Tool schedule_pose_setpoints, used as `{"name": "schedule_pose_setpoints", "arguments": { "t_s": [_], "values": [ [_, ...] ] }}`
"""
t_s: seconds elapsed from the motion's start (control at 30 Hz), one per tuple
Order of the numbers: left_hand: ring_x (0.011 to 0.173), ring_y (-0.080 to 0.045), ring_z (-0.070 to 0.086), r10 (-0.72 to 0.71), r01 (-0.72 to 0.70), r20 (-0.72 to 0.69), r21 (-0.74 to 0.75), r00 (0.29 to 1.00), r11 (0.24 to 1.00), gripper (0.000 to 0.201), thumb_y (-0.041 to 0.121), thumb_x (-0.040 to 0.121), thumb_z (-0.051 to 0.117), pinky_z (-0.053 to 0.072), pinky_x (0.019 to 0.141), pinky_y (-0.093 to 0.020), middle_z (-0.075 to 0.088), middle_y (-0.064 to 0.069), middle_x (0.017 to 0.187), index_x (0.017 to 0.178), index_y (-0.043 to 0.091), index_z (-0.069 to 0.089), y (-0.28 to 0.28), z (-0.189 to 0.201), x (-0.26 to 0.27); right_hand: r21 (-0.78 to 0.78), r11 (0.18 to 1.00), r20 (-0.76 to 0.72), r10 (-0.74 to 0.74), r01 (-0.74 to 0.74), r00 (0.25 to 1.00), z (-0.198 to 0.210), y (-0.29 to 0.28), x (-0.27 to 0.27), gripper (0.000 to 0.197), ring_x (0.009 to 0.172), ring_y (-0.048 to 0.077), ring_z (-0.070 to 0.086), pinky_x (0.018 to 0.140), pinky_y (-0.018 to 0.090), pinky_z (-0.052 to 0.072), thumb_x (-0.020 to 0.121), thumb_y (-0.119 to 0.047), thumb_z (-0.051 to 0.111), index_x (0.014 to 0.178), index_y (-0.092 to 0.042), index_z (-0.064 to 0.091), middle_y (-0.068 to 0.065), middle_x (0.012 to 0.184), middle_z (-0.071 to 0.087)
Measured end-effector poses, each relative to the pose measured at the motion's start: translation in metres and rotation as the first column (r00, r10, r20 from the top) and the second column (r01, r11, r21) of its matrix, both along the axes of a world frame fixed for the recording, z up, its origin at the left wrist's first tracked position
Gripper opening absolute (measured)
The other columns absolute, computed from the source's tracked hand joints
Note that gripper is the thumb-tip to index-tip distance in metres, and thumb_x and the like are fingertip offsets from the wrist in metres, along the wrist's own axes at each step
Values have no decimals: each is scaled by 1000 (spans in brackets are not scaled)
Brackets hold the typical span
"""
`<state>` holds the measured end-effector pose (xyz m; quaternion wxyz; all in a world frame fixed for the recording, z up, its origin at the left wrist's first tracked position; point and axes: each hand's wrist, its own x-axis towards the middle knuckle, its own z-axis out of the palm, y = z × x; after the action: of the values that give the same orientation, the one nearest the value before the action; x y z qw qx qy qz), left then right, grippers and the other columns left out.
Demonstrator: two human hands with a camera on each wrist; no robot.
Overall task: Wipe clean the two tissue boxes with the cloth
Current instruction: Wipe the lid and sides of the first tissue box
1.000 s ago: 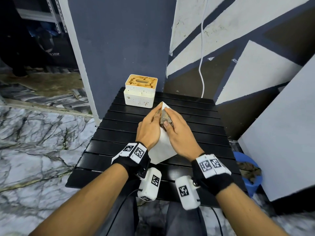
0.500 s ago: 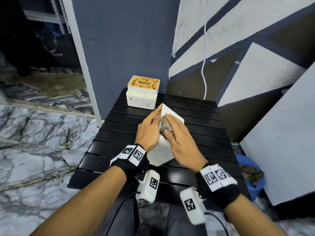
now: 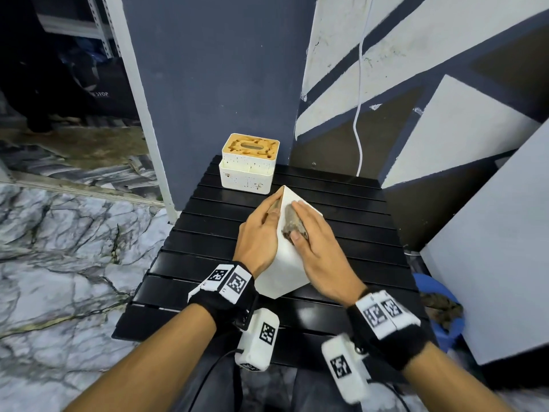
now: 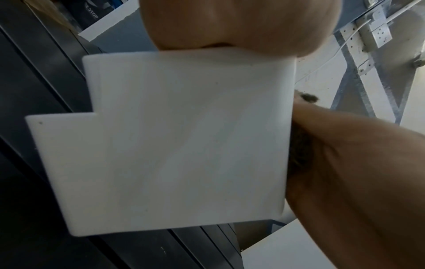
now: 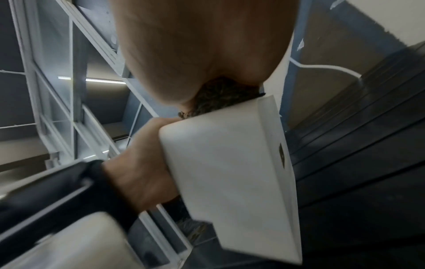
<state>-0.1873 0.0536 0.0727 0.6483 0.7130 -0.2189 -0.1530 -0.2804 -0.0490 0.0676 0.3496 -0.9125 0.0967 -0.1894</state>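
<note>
The left hand lies flat-fingered against the left face of the tilted white tissue box over the table. The right hand, fingers straight, presses the brown cloth onto its upper face. The stained tissue box stands behind, apart.

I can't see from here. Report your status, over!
Left hand steadies white box. Right hand presses cloth on it. Stained box behind, untouched. Nothing blocking.
</note>
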Motion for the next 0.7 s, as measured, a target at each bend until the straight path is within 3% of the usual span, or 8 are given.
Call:
{"name": "schedule_pose_setpoints", "arguments": {
  "t_s": [0.1, 0.23, 0.33, 0.57, 0.7],
  "values": [
    [119, -2, 55, -16, 16, -10, 6, 1000, 1000, 34, 38, 105, 39, 42, 102, -21, 60, 21, 127, 132, 49, 56, -1, 0, -1, 11, 1000, -8, 23, -23, 1000, 1, 0, -6, 49, 140, 5, 18, 117, 23, 14, 100, -28, 39, 148, -22, 25, -7, 153, 23],
    [121, 4, 48, -42, 41, 25, 34, 999, 999, 35, 38, 106, 39, 32, 99, -14, 56, 20, 139, 136, 47, 54, -4, 1, -2, 31, 999, -46, -14, 15, 999, 14, -32, 38, 49, 142, 15, 20, 118, 29, 14, 101, -25, 38, 148, -18, 24, 3, 153, 25],
    [128, -2, 47, -35, 33, 28, 39, 999, 999, 35, 38, 106, 39, 31, 103, -16, 55, 19, 141, 138, 43, 53, -3, 2, -1, 43, 999, -105, -18, 22, 994, 21, -50, 65, 49, 140, 19, 26, 116, 27, 17, 101, -26, 37, 147, -14, 25, 7, 152, 27],
    [126, -1, 49, -30, 29, 35, 42, 999, 999, 34, 37, 106, 38, 33, 108, -21, 58, 24, 132, 133, 50, 54, -2, -1, 3, -14, 998, -61, 59, -60, 996, 10, -20, 18, 50, 141, 6, 18, 117, 23, 14, 100, -27, 39, 148, -21, 24, -5, 154, 22],
    [120, 2, 48, -55, 52, 41, 59, 998, 997, 36, 37, 106, 36, 31, 103, -17, 56, 26, 128, 135, 51, 52, -3, -2, 2, 1, 996, -92, 85, -85, 992, 17, -27, 19, 51, 141, 7, 20, 116, 23, 15, 100, -24, 40, 148, -22, 23, -5, 153, 23]
  ]
}}
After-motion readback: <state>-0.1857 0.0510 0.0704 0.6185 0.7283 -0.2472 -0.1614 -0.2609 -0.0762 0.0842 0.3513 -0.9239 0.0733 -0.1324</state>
